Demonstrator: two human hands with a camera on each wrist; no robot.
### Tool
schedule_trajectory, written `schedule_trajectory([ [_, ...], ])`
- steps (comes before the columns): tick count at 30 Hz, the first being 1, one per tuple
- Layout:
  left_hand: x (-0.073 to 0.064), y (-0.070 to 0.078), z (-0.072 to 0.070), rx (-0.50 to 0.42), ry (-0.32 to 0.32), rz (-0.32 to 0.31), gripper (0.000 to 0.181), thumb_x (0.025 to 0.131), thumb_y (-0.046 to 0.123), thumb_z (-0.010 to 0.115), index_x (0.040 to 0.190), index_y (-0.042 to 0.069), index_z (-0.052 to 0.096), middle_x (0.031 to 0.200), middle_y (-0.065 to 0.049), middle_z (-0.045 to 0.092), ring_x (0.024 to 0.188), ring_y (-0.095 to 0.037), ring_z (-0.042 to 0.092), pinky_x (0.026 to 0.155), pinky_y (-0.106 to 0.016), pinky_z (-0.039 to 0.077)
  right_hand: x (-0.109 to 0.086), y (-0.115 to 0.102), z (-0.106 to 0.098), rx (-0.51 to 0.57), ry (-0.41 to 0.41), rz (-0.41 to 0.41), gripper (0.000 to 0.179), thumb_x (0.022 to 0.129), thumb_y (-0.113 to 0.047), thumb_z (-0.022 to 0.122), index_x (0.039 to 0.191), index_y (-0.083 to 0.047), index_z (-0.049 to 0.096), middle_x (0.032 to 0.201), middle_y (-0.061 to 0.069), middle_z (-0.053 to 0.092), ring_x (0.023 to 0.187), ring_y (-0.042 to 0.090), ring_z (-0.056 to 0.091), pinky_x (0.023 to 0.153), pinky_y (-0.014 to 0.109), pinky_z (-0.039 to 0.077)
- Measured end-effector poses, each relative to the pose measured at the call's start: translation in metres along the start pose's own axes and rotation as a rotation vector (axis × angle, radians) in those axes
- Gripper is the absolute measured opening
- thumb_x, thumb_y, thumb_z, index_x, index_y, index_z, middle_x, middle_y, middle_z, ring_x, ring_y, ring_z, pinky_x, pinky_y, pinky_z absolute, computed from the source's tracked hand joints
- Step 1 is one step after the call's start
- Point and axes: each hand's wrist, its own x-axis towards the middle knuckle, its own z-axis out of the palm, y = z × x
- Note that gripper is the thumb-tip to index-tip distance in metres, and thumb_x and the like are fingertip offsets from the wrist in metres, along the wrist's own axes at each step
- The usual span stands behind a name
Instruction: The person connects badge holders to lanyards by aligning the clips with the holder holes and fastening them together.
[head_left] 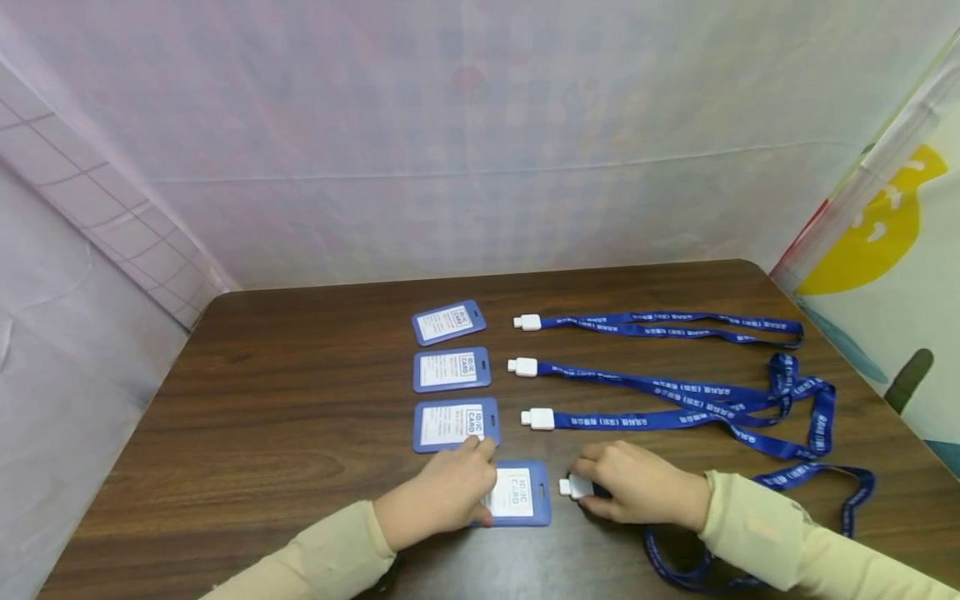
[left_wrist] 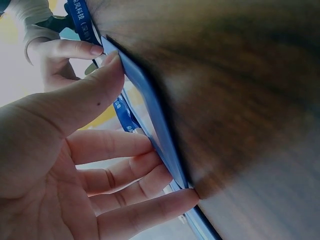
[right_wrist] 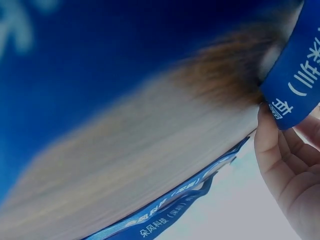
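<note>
My left hand (head_left: 453,487) grips a blue ID badge holder (head_left: 531,495) that lies near the table's front. In the left wrist view, the thumb is at one edge of the holder (left_wrist: 150,100) and the fingers at the opposite edge; my palm hides part of the card in the head view. Just to the right, my right hand (head_left: 637,483) pinches a blue lanyard (right_wrist: 295,85) close to its white plastic clip (head_left: 573,487). The clip points at the holder's slotted end, with a small gap between them. Part of the clip is hidden under the fingers.
Three more badge holders, the nearest a blue one (head_left: 420,427), form a column beyond my left hand. Right of them lie three lanyards with white clips (head_left: 538,418), their straps (head_left: 637,420) partly overlapping at the right. A brown wooden table (head_left: 262,417) meets a pale curtain (head_left: 480,225) behind.
</note>
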Motion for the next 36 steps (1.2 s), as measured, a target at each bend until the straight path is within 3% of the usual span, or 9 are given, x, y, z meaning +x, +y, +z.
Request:
schedule_trajectory([
  [6, 0.000, -0.002, 0.005, -0.003, 0.030, 0.023, 0.036, 0.060, 0.045, 0.078, 0.066, 0.011, 0.066, 0.087, -0.004, 0.052, 0.075, -0.016, 0.047, 0.048, -0.022, 0.044, 0.002, -0.001, 0.000, 0.006, -0.007, 0.007, 0.019, 0.074, -0.022, 0.071, 0.085, -0.008, 0.063, 0.076, -0.005, 0.055, 0.063, 0.002, 0.049, 0.054, 0.015, 0.045],
  [36, 0.002, 0.000, 0.003, 0.014, -0.013, -0.007, 0.037, 0.060, 0.047, 0.077, 0.068, 0.013, 0.068, 0.088, -0.002, 0.053, 0.076, -0.015, 0.048, 0.049, -0.022, 0.045, 0.013, -0.004, 0.004, -0.054, 0.033, -0.064, 0.019, 0.072, -0.022, 0.073, 0.083, -0.008, 0.066, 0.071, -0.007, 0.050, 0.059, -0.001, 0.043, 0.050, 0.013, 0.040],
])
